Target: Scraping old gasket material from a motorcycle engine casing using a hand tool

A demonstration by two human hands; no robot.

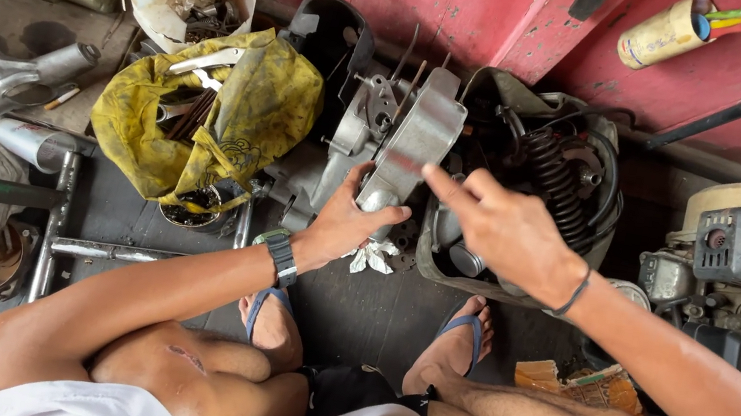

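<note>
Squatting on the workshop floor (372, 315) here, flip-flops on, with a silver engine case cover (415, 140) stood up on edge against the rest of the engine block (348, 133), right in front of the red wall (487, 5). The left hand (350, 220) is closed around the cover's lower edge, thumb on top, keeping it steady. The right hand (501, 229) holds nothing; it's loosely curled with the fingers stretched toward the cover's face, tips touching it or just shy, can't tell which. Looks to me like the checking or lining-up stage of handling that cover. Next move probably calls for both hands on the cover while it's moved, since it's balanced on edge. A yellow cloth (204, 113) with tools sits off to the left, a second engine (547, 183) with black hoses on the right.
</note>
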